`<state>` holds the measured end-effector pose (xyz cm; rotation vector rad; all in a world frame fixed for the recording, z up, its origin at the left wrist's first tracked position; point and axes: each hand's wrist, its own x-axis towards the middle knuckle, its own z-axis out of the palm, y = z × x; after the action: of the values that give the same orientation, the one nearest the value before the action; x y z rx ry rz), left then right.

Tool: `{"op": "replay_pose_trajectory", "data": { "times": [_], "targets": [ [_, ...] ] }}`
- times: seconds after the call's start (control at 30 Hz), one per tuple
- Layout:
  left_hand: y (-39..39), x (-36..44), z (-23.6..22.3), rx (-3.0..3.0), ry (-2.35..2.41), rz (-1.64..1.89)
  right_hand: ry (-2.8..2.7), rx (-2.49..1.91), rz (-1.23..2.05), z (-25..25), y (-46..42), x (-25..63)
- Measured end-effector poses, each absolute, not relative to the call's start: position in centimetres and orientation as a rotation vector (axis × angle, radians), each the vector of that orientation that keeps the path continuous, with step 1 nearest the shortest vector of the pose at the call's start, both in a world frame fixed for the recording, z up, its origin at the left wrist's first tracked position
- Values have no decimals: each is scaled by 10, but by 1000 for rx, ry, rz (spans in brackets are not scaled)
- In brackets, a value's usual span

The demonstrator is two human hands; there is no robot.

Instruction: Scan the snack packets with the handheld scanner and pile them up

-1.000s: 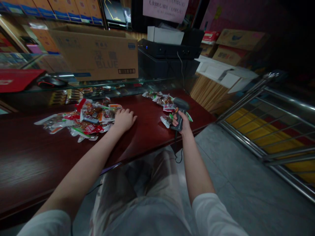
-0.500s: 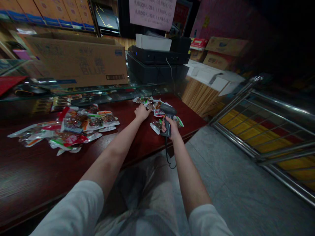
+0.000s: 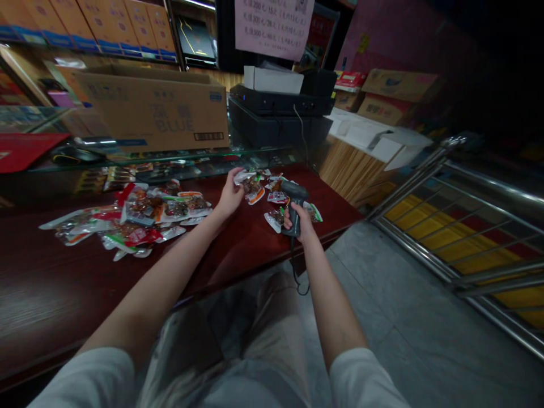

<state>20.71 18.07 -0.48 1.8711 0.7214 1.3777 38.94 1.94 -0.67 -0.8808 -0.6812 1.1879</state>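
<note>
My left hand (image 3: 232, 194) pinches the edge of a clear snack packet (image 3: 252, 187) with an orange stripe, just above the dark red table (image 3: 238, 241). In my right hand (image 3: 300, 221) is a dark handheld barcode scanner (image 3: 294, 198), gripped round its handle, its head tipped toward the left. Beside and behind the scanner lie several more packets (image 3: 274, 218), partly hidden by it and by my fingers. Left of my left arm rests a larger heap of snack packets (image 3: 144, 212) with red, green and orange trim.
An open cardboard box (image 3: 155, 113) stands on the glass counter (image 3: 178, 153) behind the table. Dark stacked equipment (image 3: 276, 122) carries a white box (image 3: 272, 79). A metal rail (image 3: 425, 249) rises at the right. The scanner's cable (image 3: 294, 269) hangs off the table's front edge.
My left hand moved from the left heap to the packets on the right, and now holds one, drawn slightly left. My right hand keeps the scanner. The camera view shifted a little.
</note>
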Motion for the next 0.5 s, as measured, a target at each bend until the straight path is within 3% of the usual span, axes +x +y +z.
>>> {"op": "replay_pose_trajectory", "data": {
  "times": [0.27, 0.5],
  "targets": [
    [150, 141, -6, 1838, 778, 1400, -816, -879, 1024, 7, 11, 356],
    [143, 141, -20, 1737, 824, 1418, -945, -830, 1257, 12, 20, 301]
  ]
}}
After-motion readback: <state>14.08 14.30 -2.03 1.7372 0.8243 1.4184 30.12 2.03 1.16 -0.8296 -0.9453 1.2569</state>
